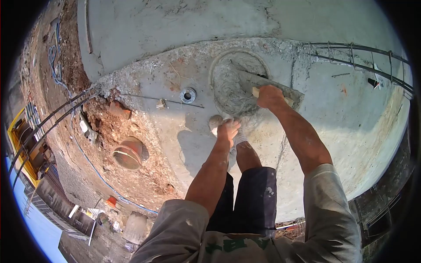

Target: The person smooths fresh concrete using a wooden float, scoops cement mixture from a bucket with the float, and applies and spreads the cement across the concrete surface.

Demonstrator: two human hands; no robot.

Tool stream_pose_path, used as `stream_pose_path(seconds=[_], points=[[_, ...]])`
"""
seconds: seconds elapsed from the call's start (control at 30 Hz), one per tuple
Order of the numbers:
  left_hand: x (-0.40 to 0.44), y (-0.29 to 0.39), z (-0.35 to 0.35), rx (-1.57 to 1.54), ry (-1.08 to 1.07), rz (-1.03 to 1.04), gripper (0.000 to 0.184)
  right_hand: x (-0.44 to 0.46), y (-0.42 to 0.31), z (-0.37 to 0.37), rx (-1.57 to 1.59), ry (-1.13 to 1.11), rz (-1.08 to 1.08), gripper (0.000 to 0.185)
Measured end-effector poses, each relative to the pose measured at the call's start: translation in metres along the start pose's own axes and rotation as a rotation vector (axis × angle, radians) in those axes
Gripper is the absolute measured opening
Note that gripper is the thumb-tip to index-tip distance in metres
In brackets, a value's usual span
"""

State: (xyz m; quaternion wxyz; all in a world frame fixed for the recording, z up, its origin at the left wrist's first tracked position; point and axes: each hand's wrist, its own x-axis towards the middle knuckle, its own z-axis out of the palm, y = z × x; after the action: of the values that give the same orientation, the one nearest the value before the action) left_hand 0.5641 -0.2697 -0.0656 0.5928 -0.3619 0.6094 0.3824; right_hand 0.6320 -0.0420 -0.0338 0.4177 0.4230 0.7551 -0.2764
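My right hand [270, 97] is closed around the pale handle of a plastering trowel [294, 95]. The trowel's long, mortar-smeared blade lies across the right side of a round tub [212, 79], partly over its rim. Wet grey mortar [232, 87] fills the tub. My left hand [229, 130] is just in front of the tub, low over my feet, with its fingers curled; what they hold, if anything, is hidden. A shoe [215, 122] shows beside it.
A round metal flange [187, 95] and a thin rod [162, 100] lie left of the tub. Rebar [364, 65] juts out at the right, and more rebar [48, 117] at the left. A bucket [128, 152] lies on rubble, near a blue hose [94, 166].
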Motion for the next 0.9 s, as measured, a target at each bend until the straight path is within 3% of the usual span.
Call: stream_pose_path(seconds=[0.17,0.27,0.3,0.43,0.53,0.7,0.9], points=[[-0.044,-0.016,0.009,-0.186,-0.109,0.090,0.032,0.008,0.049,0.005,-0.097,-0.122,-0.205,0.034],[-0.052,-0.008,0.013,-0.070,-0.117,0.088,0.032,0.008,0.063,0.001,-0.089,-0.110,-0.240,0.035],[-0.050,-0.006,0.011,-0.011,-0.125,0.089,0.033,0.007,0.060,-0.013,-0.128,-0.221,-0.304,0.033],[-0.035,-0.018,-0.002,-0.044,-0.110,0.289,0.032,0.019,0.090,-0.008,0.018,-0.063,-0.360,0.031],[-0.015,-0.021,0.013,-0.059,0.045,0.391,0.027,0.022,0.121,-0.021,-0.026,-0.054,-0.464,0.030],[-0.021,-0.041,0.055,-0.261,0.278,0.325,0.020,0.023,0.149,-0.055,-0.040,-0.117,-0.540,0.035],[-0.045,-0.044,0.068,-0.547,0.223,0.183,0.026,0.018,0.136,-0.103,-0.039,-0.140,-0.536,0.037]])
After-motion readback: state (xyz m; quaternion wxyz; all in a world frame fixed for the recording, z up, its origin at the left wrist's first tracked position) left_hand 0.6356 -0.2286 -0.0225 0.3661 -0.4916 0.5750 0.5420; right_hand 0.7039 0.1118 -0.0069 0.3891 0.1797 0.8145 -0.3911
